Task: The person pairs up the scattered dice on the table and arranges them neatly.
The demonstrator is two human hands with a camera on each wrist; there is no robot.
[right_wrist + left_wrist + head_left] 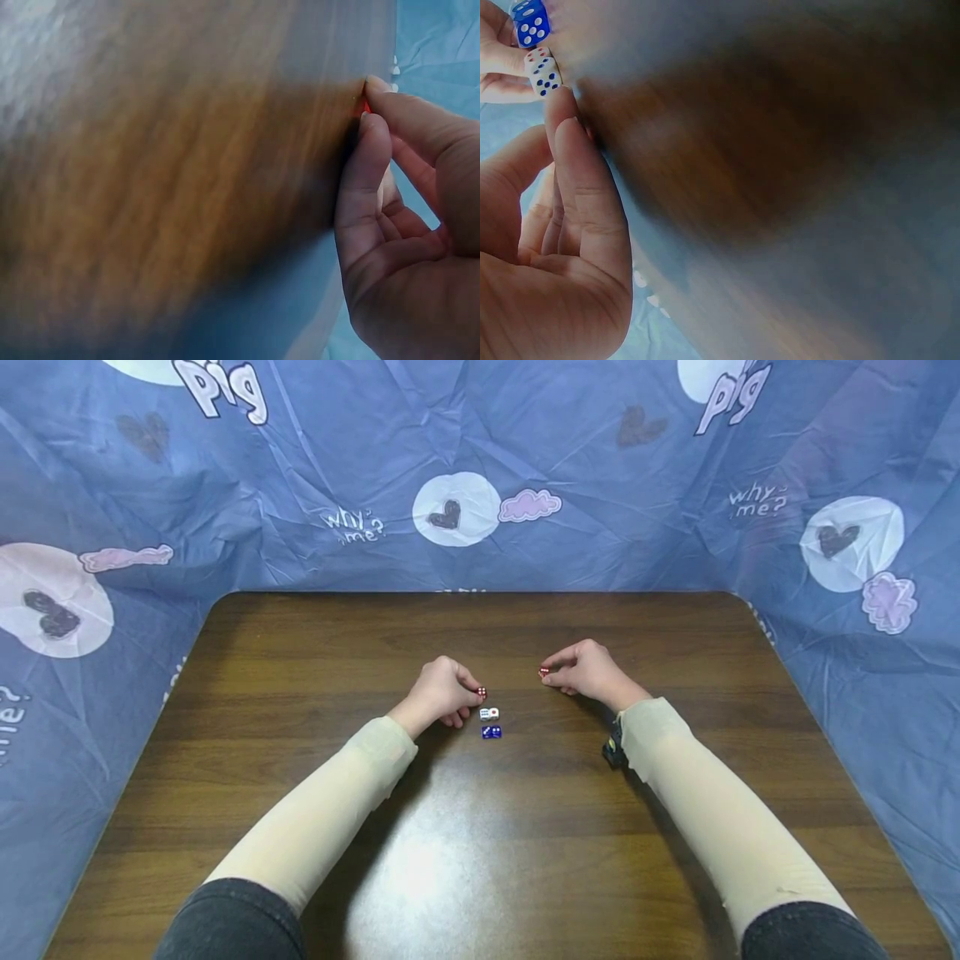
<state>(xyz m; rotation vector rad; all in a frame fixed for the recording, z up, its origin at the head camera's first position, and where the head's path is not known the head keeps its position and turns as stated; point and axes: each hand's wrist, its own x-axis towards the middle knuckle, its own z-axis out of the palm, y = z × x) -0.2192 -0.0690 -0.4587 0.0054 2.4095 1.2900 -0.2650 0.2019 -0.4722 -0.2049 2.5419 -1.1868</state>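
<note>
My left hand point(444, 689) pinches a small red die point(482, 692) between thumb and fingertips, just beyond a pair of white dice point(489, 714). In the left wrist view my fingers mostly hide that die, with one white die point(544, 73) and one blue die point(531, 26) showing past the fingertips. On the near side of the white pair sit two blue dice point(491, 732), side by side. Off to the right, my right hand point(588, 672) pinches another red die point(543, 672). Only a red sliver point(365, 107) of it shows between the fingertips in the right wrist view.
All of this is on a brown wooden table point(300, 643) with rounded far corners. A blue printed cloth point(300, 468) hangs behind it and at both sides. A dark strapped object point(613, 750) is at my right wrist.
</note>
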